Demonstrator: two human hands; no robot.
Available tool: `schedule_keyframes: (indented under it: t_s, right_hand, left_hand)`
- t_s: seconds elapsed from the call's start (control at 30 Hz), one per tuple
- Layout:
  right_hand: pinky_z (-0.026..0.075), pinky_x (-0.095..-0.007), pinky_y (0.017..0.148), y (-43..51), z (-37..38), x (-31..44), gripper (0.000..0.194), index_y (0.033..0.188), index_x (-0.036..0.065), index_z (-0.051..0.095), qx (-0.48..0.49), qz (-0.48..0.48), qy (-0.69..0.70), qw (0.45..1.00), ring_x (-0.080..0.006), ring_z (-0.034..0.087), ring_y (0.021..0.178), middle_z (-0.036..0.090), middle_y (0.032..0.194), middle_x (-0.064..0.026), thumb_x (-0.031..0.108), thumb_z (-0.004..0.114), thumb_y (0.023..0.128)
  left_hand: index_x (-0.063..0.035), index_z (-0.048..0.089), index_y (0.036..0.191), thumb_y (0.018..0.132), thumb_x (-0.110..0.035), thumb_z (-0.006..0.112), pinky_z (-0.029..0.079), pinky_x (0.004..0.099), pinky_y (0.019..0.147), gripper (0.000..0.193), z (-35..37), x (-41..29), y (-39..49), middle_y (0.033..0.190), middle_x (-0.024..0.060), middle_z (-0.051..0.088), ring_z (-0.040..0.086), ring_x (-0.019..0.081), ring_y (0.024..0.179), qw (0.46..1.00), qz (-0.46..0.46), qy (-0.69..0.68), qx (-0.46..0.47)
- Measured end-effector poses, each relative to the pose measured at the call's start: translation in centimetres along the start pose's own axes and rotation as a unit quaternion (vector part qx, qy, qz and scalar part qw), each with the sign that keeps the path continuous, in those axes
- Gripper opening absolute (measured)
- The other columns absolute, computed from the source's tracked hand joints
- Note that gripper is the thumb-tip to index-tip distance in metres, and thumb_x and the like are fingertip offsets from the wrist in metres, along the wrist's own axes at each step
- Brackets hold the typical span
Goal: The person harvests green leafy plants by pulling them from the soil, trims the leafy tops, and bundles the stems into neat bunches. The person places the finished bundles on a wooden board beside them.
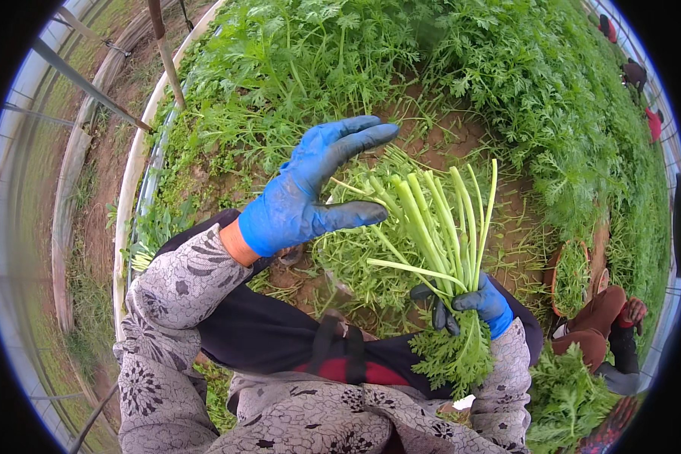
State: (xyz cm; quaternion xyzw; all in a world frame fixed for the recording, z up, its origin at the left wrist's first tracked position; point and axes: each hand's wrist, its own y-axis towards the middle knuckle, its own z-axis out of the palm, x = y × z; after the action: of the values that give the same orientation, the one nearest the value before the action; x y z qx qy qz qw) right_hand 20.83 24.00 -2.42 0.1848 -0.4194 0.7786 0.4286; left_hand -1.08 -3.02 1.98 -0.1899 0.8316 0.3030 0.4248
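Observation:
My right hand (474, 303), in a blue glove with dark fingers, grips a bunch of leafy greens (431, 227). The pale green cut stems fan upward, and the feathery leaves (457, 354) hang below the fist towards my lap. One stem sticks out sideways to the left. My left hand (323, 181), gloved the same way, is raised to the left of the stems. Its fingers and thumb are spread apart with nothing held between them. Beneath both hands, a heap of loose leaves and trimmings (352, 255) lies on the soil.
Dense standing greens (318, 62) grow ahead and along the right. A pale curved border (130, 227) and metal poles (85, 85) run along the left. At right sit a basket of greens (570, 278), another person's bent legs (590, 329) and a leafy pile (567, 397). More people are far right.

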Motion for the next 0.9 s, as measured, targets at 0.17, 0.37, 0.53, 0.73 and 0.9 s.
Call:
schedule_keyframes:
  t_s: [0.17,0.37,0.53,0.73,0.9]
  right_hand:
    - [0.055,-0.0311,0.045,0.7,0.2,0.0,0.062,0.135,-0.008,0.040,0.038,0.041,-0.011,0.998,-0.0307,0.069,0.072,0.063,0.107,-0.0289,-0.004,0.066,0.079]
    - [0.055,-0.0299,0.076,0.4,-1.6,-1.3,0.065,0.137,0.000,0.046,0.022,0.041,-0.065,0.997,-0.0192,0.065,0.097,0.065,0.116,-0.0126,0.001,0.073,0.078]
    - [0.053,-0.0294,0.080,0.4,-1.7,-1.2,0.065,0.136,-0.001,0.047,0.015,0.028,-0.092,0.995,-0.0194,0.064,0.099,0.064,0.119,-0.0129,0.002,0.074,0.077]
    - [0.054,-0.0284,0.046,0.6,0.2,-0.4,0.058,0.134,-0.008,0.041,0.015,0.007,-0.016,1.000,-0.0269,0.069,0.069,0.063,0.111,-0.0264,-0.002,0.064,0.082]
    - [0.055,-0.0288,0.046,1.1,1.0,-0.1,0.065,0.135,-0.009,0.040,0.007,0.038,-0.059,0.998,-0.0265,0.070,0.069,0.061,0.116,-0.0297,0.010,0.068,0.080]
  left_hand:
    - [-0.0072,0.060,0.127,0.082,-0.011,0.075,0.033,0.0396,0.111,0.047,1.8,1.2,0.3,0.132,0.0090,0.057,0.046,0.0218,0.129,0.948,-0.137,-0.254,0.133]
    - [-0.0033,0.066,0.117,0.082,-0.005,0.074,0.042,0.0343,0.103,0.036,2.3,1.4,-0.8,0.121,0.0078,0.064,0.057,0.0170,0.115,0.892,-0.205,-0.353,0.194]
    - [-0.0028,0.067,0.115,0.085,-0.009,0.070,0.040,0.0369,0.105,0.031,1.3,1.8,-0.6,0.123,0.0118,0.063,0.057,0.0195,0.116,0.838,-0.294,-0.419,0.192]
    - [-0.0069,0.062,0.123,0.080,-0.027,0.074,0.028,0.0472,0.111,0.049,-1.4,-0.9,0.8,0.138,0.0125,0.052,0.036,0.0292,0.137,0.989,0.034,-0.087,-0.114]
    - [-0.0192,0.069,0.110,0.073,-0.031,0.077,0.020,0.0588,0.110,0.040,2.6,-2.6,0.0,0.139,0.0043,0.050,0.027,0.0334,0.140,0.943,0.106,0.303,0.088]
